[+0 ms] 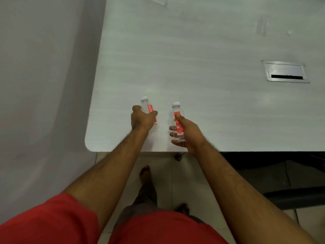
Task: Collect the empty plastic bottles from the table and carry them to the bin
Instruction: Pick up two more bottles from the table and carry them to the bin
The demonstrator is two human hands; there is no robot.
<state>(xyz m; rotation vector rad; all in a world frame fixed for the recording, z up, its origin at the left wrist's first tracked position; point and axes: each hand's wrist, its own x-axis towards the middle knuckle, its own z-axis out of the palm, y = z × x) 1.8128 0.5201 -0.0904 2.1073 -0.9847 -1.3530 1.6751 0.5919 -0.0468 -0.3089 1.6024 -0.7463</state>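
Two small clear plastic bottles with red labels and white caps stand near the front left corner of the white table (202, 50). My left hand (141, 119) is wrapped around the left bottle (146, 106). My right hand (187, 133) grips the right bottle (176, 111), with the thumb across its red label and the fingers curled under its base. Whether either bottle is lifted off the tabletop I cannot tell. The bin is not in view.
A metal cable hatch (285, 71) is set into the table at the right. Faint clear plastic items lie at the far edge (158, 0) and far right (262, 25). A grey wall (44, 67) runs along the left. A dark chair (290, 182) sits under the table's right side.
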